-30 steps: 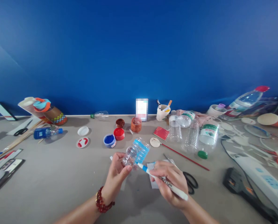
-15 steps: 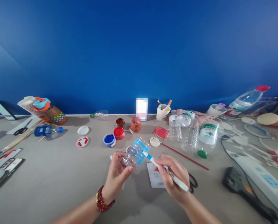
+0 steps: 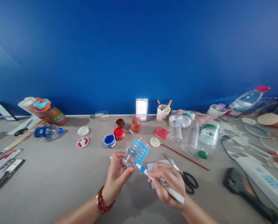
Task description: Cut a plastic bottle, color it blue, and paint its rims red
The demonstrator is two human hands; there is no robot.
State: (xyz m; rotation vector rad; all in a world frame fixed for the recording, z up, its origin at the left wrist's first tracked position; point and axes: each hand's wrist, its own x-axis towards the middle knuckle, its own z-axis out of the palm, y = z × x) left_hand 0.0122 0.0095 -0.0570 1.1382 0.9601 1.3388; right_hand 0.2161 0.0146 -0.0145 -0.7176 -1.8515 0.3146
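Between the fingers and thumb of my left hand point(image 3: 120, 169) is a clear ribbed plastic bottle piece point(image 3: 137, 152), tilted above the table. Light blue colour covers part of its ribbed side. My right hand point(image 3: 168, 183) grips a white paint marker point(image 3: 170, 190) with a blue band. The marker's tip meets the lower edge of the blue area, close to my left thumb. Under my right hand lies a white printed paper point(image 3: 151, 166), mostly covered. Scissors point(image 3: 187, 179) with black handles lie just right of that hand.
Open pots of blue paint point(image 3: 109, 140) and red paint point(image 3: 119, 133) stand beyond my hands. Clear bottles point(image 3: 190, 137) crowd the right, near a red stick point(image 3: 185, 156). A hot glue gun point(image 3: 237, 183) and a power strip point(image 3: 262, 180) lie far right.
My right hand has moved the marker down and left along the bottle piece, uncovering more of the scissors. The blue area reaches lower. My left hand has stayed nearly still.
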